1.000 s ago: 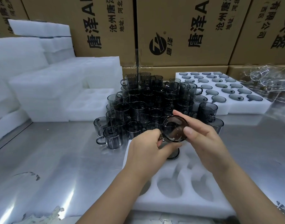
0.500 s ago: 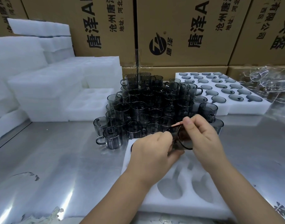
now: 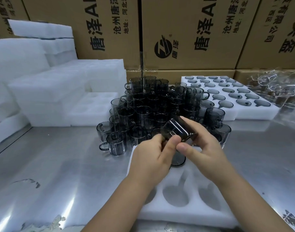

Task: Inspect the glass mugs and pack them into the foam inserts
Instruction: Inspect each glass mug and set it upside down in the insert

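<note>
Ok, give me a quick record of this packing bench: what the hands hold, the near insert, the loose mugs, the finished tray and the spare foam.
Hands: left hand and right hand both grip one smoky glass mug, tilted on its side above the near foam insert
Near insert: one seated mug; at least two cavities empty
Loose mugs: cluster of mugs on the metal table, behind the insert
Finished tray: filled foam tray, back right
Spare foam: foam stacks, left

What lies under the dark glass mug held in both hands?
A white foam insert: one seated dark glass mug, and empty pockets nearer. The left hand and right hand cover its far pockets.
</note>
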